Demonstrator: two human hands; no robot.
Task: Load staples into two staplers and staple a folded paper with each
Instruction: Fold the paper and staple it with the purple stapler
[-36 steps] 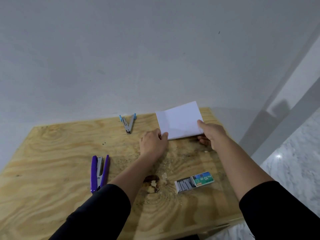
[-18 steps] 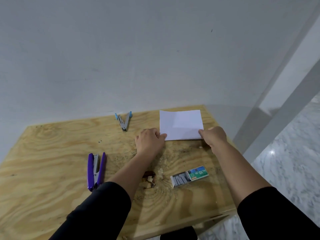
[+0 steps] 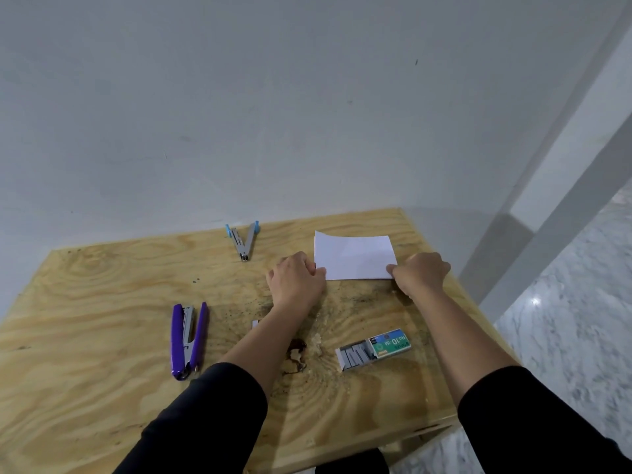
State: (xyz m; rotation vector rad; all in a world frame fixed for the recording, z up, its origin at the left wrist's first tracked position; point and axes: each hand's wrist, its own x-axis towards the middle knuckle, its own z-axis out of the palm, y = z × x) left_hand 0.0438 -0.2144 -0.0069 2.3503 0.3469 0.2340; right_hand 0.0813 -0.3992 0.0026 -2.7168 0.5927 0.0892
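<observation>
On the plywood table (image 3: 85, 319), the folded paper (image 3: 355, 256) lies at 1 o'clock. The left hand (image 3: 295, 280) and right hand (image 3: 420, 273) seem to pinch its near corners. The purple stapler (image 3: 188, 340) lies open at 9 o'clock, the blue stapler (image 3: 243, 239) at 11, the staple box (image 3: 374, 348) at 4.

I see a plywood table (image 3: 102, 336) bearing a purple stapler (image 3: 188, 340), blue stapler (image 3: 243, 240), folded paper (image 3: 355, 256) and staple box (image 3: 374, 348).

A white folded paper (image 3: 355, 256) is seen on the pale, swirl-grained plywood table (image 3: 85, 302). Left of the paper, a grey stapler with blue tips (image 3: 243, 240) and a purple stapler (image 3: 187, 340) are seen; nearer, a green-and-blue staple box (image 3: 374, 348).
</observation>
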